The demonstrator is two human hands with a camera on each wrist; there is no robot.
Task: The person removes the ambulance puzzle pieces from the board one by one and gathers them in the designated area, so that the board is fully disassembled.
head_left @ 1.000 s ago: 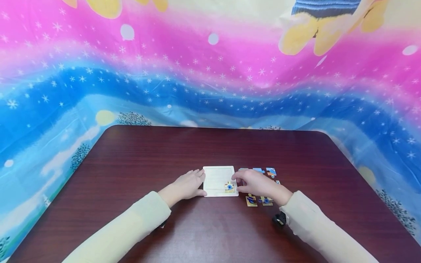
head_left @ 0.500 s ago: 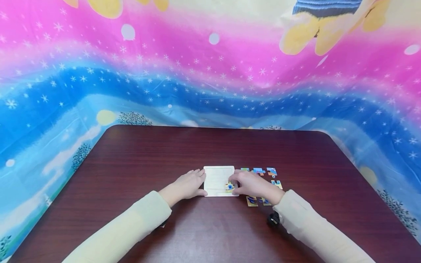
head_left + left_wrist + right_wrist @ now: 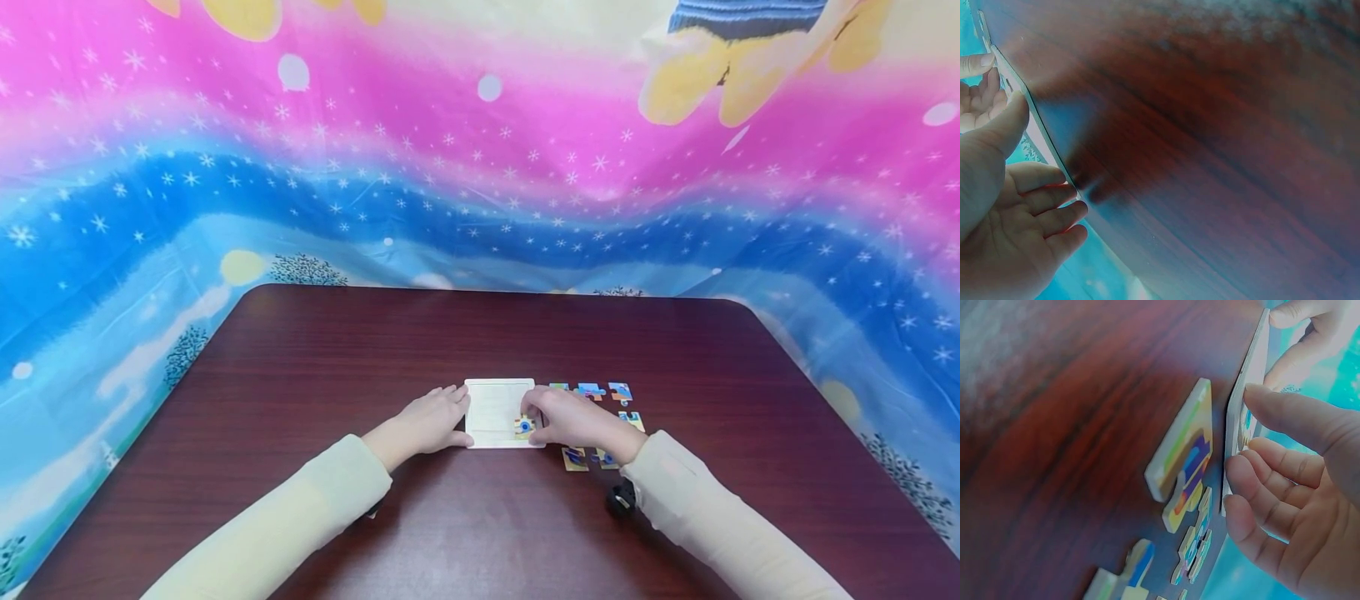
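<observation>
A white square puzzle tray (image 3: 491,408) lies on the dark wooden table. In its lower right corner sits a yellow puzzle piece (image 3: 523,427) with a blue round shape. My left hand (image 3: 431,420) rests along the tray's left edge, fingers extended and thumb at the near corner; the left wrist view shows these fingertips (image 3: 1075,212) against the edge. Over the tray's right edge, my right hand (image 3: 573,417) pinches the yellow piece with thumb and curled fingers. In the right wrist view the piece is partly hidden between thumb (image 3: 1260,403) and fingers.
Several loose puzzle pieces lie right of the tray, among them a blue one (image 3: 619,392) at the far side and a yellow one (image 3: 575,459) nearer. My right hand covers some of them. A patterned curtain (image 3: 480,167) hangs behind the table (image 3: 375,333).
My right hand has shifted slightly left, from beside the tray's right edge onto the yellow piece. The left hand and the tray have stayed put.
</observation>
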